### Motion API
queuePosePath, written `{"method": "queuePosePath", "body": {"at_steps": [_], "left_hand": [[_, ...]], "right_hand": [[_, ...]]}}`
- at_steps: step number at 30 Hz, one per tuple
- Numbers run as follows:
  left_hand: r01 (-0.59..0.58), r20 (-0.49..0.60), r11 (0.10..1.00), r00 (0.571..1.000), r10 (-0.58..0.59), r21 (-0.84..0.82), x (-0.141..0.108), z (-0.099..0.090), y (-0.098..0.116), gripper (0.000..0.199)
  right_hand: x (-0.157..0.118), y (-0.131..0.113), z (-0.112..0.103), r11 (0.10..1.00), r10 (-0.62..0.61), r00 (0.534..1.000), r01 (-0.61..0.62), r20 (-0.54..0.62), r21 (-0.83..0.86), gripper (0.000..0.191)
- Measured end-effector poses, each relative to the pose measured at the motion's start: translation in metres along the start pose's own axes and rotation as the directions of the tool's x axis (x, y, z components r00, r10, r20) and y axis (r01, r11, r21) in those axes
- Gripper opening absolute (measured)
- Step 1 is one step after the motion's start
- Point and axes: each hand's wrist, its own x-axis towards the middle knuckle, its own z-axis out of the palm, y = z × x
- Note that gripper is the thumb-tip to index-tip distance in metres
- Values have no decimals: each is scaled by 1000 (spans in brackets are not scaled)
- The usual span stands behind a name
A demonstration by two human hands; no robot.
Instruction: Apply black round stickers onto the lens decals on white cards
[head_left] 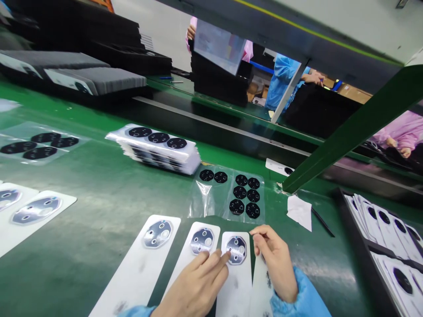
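Long white panels with rounded corners lie side by side on the green bench, each with a silvery faceted disc near its far end. My left hand [200, 281] is open, its fingers stretched over the middle panel [194, 233] with their tips on the disc [236, 250] of the panel to its right. Beside that, my right hand [276, 262] is closed, thumb and index finger pinched at the far end of another panel [261, 286]. Whatever is in the pinch is too small to make out. Another white panel [139, 264] lies left of my hands.
Clear sheets with black discs [243, 193] lie beyond my hands, by a stack of similar sheets [158, 147]. At right stand a black tray [360, 251] of panels, a white paper scrap [299, 211] and a black pen-like stick [323, 222]. A green post [346, 132] slants overhead; co-workers are beyond.
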Motion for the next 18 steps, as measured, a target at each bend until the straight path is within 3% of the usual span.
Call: {"method": "queuePosePath", "body": {"at_steps": [6, 10, 13, 18], "left_hand": [[-40, 37, 998, 999, 38, 57, -2, 6, 1, 44], [-61, 100, 995, 994, 53, 84, -7, 10, 4, 37], [-69, 124, 992, 991, 55, 106, -10, 9, 6, 37], [-51, 122, 992, 992, 37, 117, -8, 7, 9, 37]], "right_hand": [[1, 3, 6, 988, 42, 995, -56, 95, 145, 23], [-1, 1, 8, 992, 113, 986, -119, 121, 43, 15], [0, -5, 11, 985, 22, 980, 13, 200, -170, 6], [1, -13, 17, 887, -183, 943, 280, 278, -366, 17]]}}
